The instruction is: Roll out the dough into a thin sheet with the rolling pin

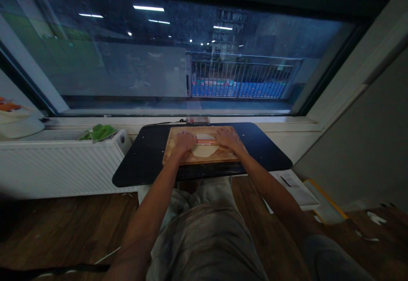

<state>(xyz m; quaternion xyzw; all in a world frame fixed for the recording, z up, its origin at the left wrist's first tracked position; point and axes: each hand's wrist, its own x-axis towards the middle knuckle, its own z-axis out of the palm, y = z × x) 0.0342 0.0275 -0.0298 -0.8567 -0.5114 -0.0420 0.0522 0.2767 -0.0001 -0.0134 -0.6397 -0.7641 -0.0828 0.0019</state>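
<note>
A thin, flattened round of dough (205,151) lies on a wooden board (168,148). Across it runs a narrow rolling pin (204,142), its middle showing between my hands with reddish lines along it. My left hand (185,140) is curled over the pin's left end, just beside the dough. Over the right end lies my right hand (228,139), fingers bent downward. Both ends of the pin are covered by my hands. The dough shows above and below the pin.
The board rests on a black table (264,151) against the windowsill. To the left, a green cloth (101,132) lies on a white radiator (60,166), with a white container (19,123) further left. A white box-like piece (298,189) stands low at the right.
</note>
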